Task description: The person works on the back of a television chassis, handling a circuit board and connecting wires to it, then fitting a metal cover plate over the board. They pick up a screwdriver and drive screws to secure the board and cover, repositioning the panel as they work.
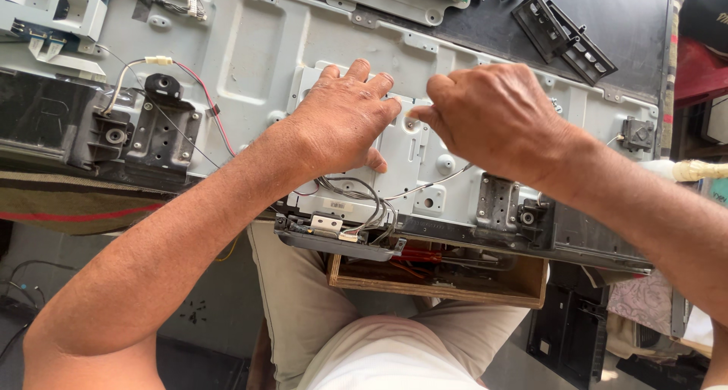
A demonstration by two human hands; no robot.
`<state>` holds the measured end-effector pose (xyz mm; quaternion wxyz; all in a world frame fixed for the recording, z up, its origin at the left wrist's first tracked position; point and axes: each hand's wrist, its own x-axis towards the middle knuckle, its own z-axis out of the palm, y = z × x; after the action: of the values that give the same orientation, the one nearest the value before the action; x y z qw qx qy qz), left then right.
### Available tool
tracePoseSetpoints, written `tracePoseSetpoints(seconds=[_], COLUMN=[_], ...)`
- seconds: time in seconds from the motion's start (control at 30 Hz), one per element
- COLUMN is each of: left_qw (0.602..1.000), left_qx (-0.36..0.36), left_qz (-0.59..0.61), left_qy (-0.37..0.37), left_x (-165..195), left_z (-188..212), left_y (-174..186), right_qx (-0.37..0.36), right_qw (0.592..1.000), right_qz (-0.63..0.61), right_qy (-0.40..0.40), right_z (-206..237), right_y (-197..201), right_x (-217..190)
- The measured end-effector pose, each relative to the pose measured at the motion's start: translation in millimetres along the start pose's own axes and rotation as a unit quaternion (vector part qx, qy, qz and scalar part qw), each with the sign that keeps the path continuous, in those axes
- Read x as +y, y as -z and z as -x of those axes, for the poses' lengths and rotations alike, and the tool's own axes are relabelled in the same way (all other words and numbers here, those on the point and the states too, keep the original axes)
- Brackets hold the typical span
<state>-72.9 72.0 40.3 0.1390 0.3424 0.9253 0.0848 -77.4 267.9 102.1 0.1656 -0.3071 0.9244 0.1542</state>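
Two bare hands are seen over the grey metal back panel (250, 49) of a flat screen laid face down. The left hand (341, 117) is laid palm down, fingers loosely spread and slightly bent, on a raised light-grey shield plate (413, 159) near the panel's lower middle; nothing is gripped by it, the plate is only pressed. The right hand (493, 113) is held just beside it, fingers curled, thumb and forefinger pinched at a small round spot on the plate's upper edge; whether a screw or other small part is pinched cannot be told. A bundle of grey wires (364, 200) is looped out from under the left hand toward a small white connector at the panel's near edge. A black bracket (155, 128) is fixed at the left, with a red wire (216, 109) run beside it. Black plastic pieces (561, 37) are lying at upper right on a dark surface, well apart from the hands. A wooden tray (447, 288) is seen below the panel's near edge, above the person's lap in light trousers (364, 344)
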Motion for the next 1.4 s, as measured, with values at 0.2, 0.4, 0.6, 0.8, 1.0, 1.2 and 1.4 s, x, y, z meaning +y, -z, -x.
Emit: tracePoseSetpoints(seconds=[0.2,0.4,0.6,0.8,1.0,1.2,1.4], left_qw=[1.0,1.0,1.0,1.0,1.0,1.0,1.0], left_qx=[0.006,0.01,-0.006,0.004,0.001,0.005,0.023], left_qz=[-0.003,0.002,0.003,0.003,0.004,0.005,0.003], left_qy=[-0.004,-0.005,0.005,-0.001,0.0,0.0,-0.009], left_x=[-2.2,-1.3,-0.3,-1.8,-1.6,-3.1,-1.4], left_z=[-0.2,0.3,0.5,0.7,-0.9,1.1,0.0], left_y=[-0.9,-0.2,0.4,-0.1,-0.7,-2.0,-2.4], right_qx=[0.137,0.021,0.16,-0.018,0.093,0.071,-0.027], right_qw=[0.985,1.0,0.981,1.0,0.994,0.994,1.0], right_qz=[-0.054,-0.012,-0.04,-0.012,-0.001,-0.058,0.001], right_qy=[0.087,0.016,0.101,0.019,0.056,0.064,-0.005], right_z=[4.2,-2.0,2.3,-1.7,-0.9,-0.8,-5.3], right_y=[1.3,-1.5,3.4,11.9,4.9,1.6,-4.0], right_x=[-2.0,2.1,-4.4,-5.1,-3.9,1.7,3.1])
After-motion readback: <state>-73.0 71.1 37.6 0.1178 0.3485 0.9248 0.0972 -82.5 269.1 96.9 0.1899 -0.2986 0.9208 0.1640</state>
